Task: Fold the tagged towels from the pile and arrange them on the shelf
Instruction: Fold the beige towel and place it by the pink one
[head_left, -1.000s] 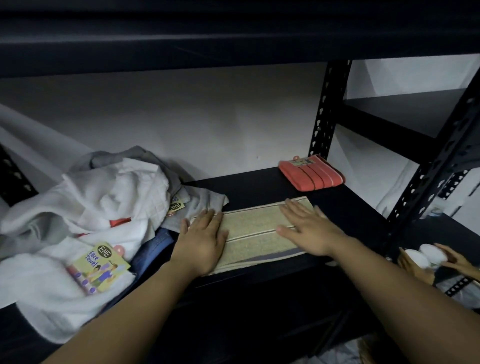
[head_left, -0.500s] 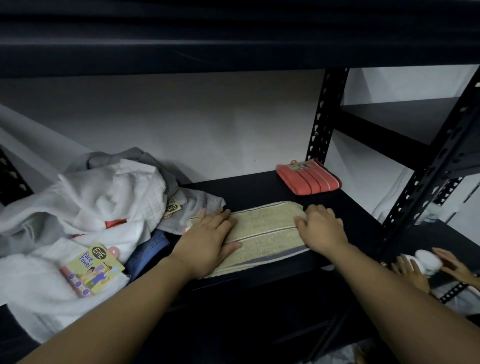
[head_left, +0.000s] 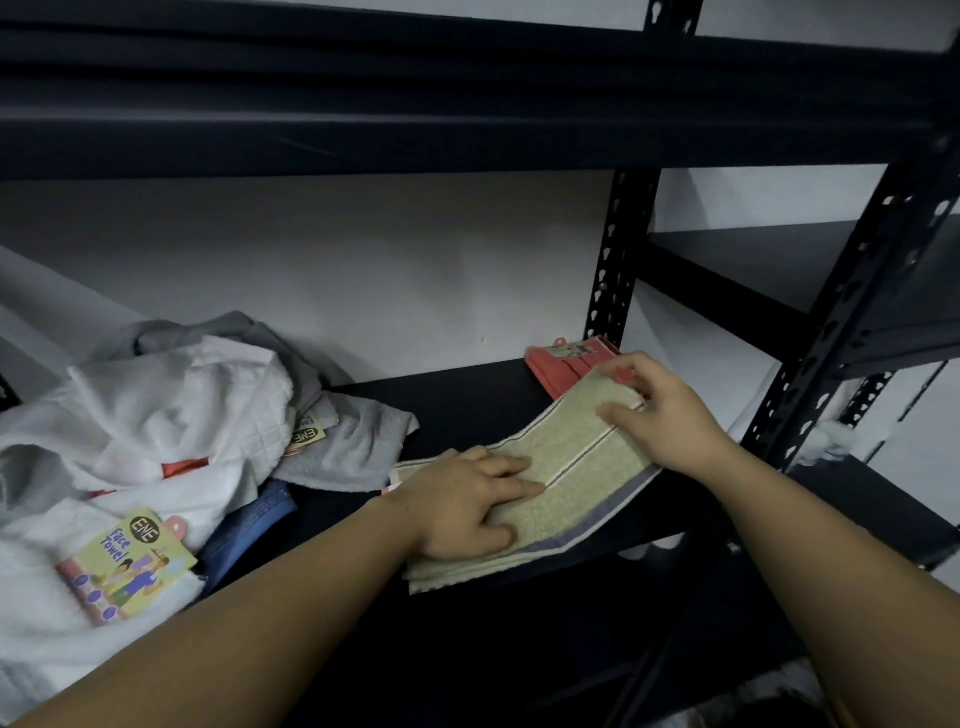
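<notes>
**Beige towel mid-fold at the shelf's front edge**

Nearest me, both forearms reach in over the dark shelf (head_left: 467, 395). My left hand (head_left: 467, 506) lies flat on the near-left end of the beige towel (head_left: 566, 467), fingers straight, pinning it down and grasping nothing. The towel sits at the front of the shelf, its near border with the blue stripe right along the edge. It is a long strip, and its long axis runs from near-left to far-right, rising as it goes.

Further along, my right hand (head_left: 660, 410) has its grip on the far-right end, fingers curled over the cloth and lifting it off the board, so that end points up and back towards the wall.

Risk, as I judge it: the raised end is close to the folded red towel (head_left: 566, 364) just behind it, and a careless swing could nudge that one askew. If my left hand lets up, the strip could slide off the front edge. A skewed fold would leave the stripes misaligned.

Off to the left, the pile (head_left: 156, 415) of white and grey towels waits, a "Face Towel" tag (head_left: 127, 564) showing in front, well apart from the strip.
</notes>
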